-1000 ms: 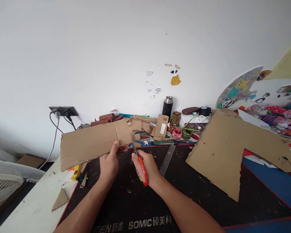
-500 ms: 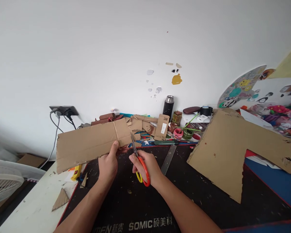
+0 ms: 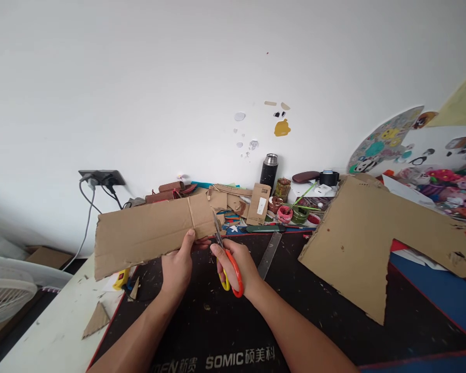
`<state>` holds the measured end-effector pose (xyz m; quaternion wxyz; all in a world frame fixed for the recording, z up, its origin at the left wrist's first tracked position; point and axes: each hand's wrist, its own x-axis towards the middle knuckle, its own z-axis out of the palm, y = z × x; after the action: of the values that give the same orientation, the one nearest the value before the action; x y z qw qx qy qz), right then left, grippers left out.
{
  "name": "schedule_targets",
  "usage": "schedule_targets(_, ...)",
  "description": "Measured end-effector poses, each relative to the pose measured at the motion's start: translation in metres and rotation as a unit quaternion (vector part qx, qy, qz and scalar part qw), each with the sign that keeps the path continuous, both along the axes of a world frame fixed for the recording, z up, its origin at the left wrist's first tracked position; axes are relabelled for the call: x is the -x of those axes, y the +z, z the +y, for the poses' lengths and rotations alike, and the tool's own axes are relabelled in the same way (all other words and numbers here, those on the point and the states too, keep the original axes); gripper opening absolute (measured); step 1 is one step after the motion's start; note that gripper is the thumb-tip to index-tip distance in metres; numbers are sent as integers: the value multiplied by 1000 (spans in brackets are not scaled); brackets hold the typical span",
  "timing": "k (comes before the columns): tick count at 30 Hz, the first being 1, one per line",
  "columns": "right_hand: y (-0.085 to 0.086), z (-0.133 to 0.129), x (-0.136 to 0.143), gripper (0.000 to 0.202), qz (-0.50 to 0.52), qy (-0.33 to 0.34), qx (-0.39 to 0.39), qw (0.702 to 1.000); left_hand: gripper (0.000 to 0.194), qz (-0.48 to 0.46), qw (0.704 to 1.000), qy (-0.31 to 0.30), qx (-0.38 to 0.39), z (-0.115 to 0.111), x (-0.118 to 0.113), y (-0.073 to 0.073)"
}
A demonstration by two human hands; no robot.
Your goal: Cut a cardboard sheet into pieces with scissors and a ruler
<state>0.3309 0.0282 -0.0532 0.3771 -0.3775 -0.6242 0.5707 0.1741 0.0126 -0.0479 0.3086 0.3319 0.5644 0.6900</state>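
Observation:
A long brown cardboard strip point(image 3: 147, 233) is held up by my left hand point(image 3: 178, 264), which pinches its lower edge near the right end, thumb in front and fingers behind. A crease crosses the strip just above the thumb. My right hand point(image 3: 238, 264) is closed round the handles of scissors point(image 3: 233, 277), one loop red-orange and the other yellow. The metal blades point up at the strip's right end; whether they bite into the cardboard is hard to make out. Both hands are above a black desk mat point(image 3: 217, 321).
A large cut cardboard sheet point(image 3: 353, 243) lies at the right. Behind my hands are a metal ruler point(image 3: 270, 254), a green cutter point(image 3: 264, 228), paint jars point(image 3: 285, 213), a black flask point(image 3: 270, 171) and cardboard scraps point(image 3: 233, 199). A yellow tool point(image 3: 120, 280) lies at the left.
Both hands, with the cardboard strip and the scissors, have shifted slightly to the right. The scissors stay at the strip's right end, and both grips are the same.

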Motion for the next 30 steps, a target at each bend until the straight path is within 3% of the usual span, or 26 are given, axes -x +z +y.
schedule_targets(13, 2, -6, 7, 49, -34, -37, -5, 999, 33, -17, 1000, -5, -13, 3, -2, -3)
schedule_targets(24, -7, -5, 12, 48, -36, -66, -6, 997, 37, -9, 1000, -4, -5, 4, -1, -5)
schedule_targets(30, -6, -3, 9, 47, -6, -25, 15, 1000, 34, -17, 1000, -10, -8, 5, 2, -7)
